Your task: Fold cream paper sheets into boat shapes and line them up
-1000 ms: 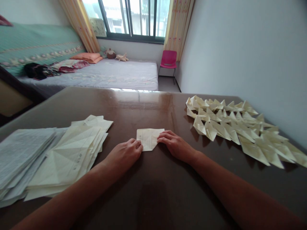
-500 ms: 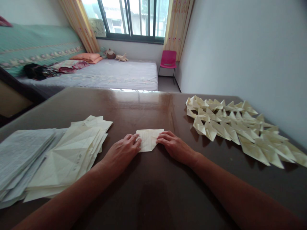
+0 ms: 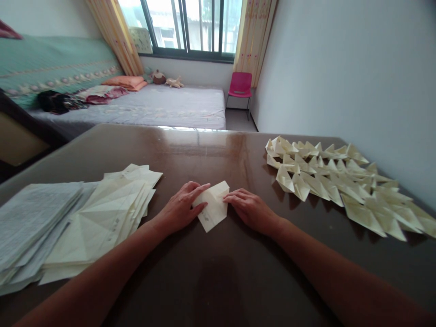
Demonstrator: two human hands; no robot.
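Note:
A small cream folded sheet of paper (image 3: 216,206) sits turned at an angle near the table's middle, one corner toward me. On its left side, my left hand (image 3: 182,205) has thumb and index finger spread apart, their tips touching the paper; its other fingers are partly hidden. My right hand (image 3: 250,208) pinches the paper's right edge, fingertips together. To the left lies a stack of creased cream sheets (image 3: 98,211), partly behind my left forearm. Several folded, pointed paper pieces (image 3: 323,175) stand in rows on the right.
A pile of printed sheets (image 3: 32,218) lies at the left of the glossy brown table (image 3: 218,281). Past the far edge are a bed (image 3: 184,106), a pink chair (image 3: 240,85) and a window (image 3: 194,27). A white wall (image 3: 340,68) runs along the right.
The folded paper has turned from lying square to an angle, and its printed marks now show near the bottom. My left thumb and index finger have spread apart; my right hand stays at the right edge.

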